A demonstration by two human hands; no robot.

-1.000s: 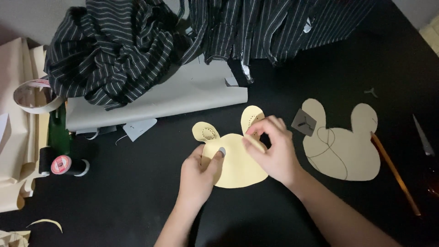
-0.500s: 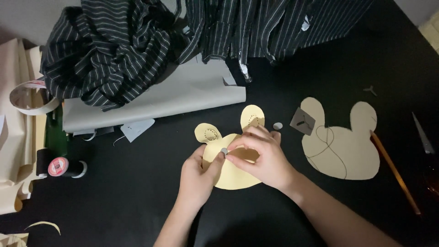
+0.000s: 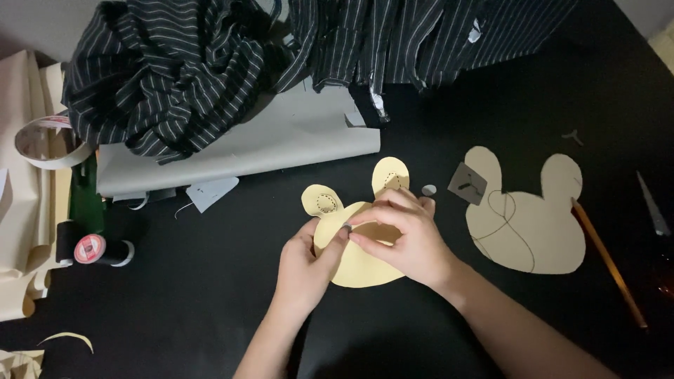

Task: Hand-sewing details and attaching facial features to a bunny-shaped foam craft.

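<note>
My right hand (image 3: 407,242) is sliding down off the upper ear toward the middle of the yellow bear-head cutout (image 3: 354,263), which is lying flat on the black table (image 3: 210,302). Both hands are meeting there, thumb and forefinger pinching a tiny grey piece (image 3: 345,227) just above my left hand (image 3: 305,270), the nearer one, its fingers pressing the cutout's left edge
</note>
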